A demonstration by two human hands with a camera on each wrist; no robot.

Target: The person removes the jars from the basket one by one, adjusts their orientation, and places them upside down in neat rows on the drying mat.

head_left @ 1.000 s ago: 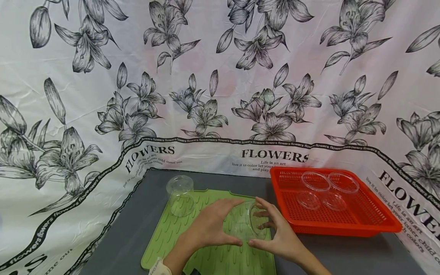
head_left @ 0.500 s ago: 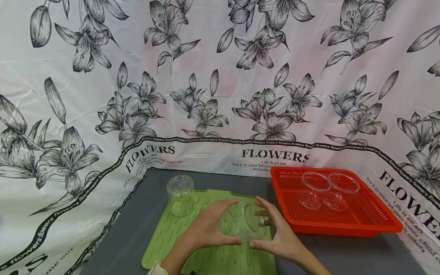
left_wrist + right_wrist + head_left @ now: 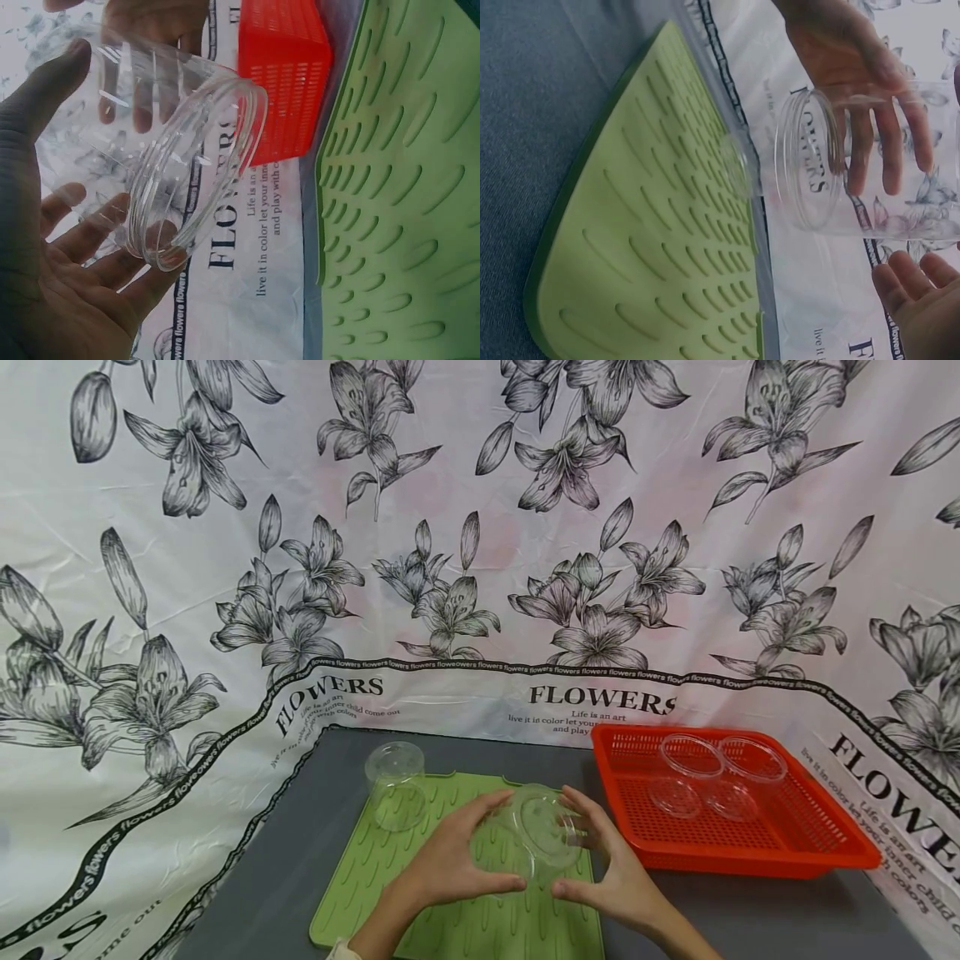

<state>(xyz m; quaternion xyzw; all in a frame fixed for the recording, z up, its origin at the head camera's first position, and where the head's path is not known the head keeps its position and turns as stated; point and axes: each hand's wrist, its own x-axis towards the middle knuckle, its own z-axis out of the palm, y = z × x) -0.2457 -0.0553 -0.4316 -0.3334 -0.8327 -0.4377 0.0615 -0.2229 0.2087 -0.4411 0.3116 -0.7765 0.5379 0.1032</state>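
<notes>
A clear plastic jar is held mouth down and tilted above the green mat; its threaded rim shows in the left wrist view. On the left, my left hand grips the jar's side, thumb on one face and fingers round the other. My right hand curls its fingers round the jar from the other side, near the base. A second clear jar stands at the mat's back left corner.
A red plastic basket stands to the right on the grey table, with two clear jars in it. A white flower-printed cloth hangs behind the table and along its left side.
The jar has turned between both hands, so its round base now faces up toward the head camera. My right thumb has drawn slightly away from the left one; the other jars stay put.
</notes>
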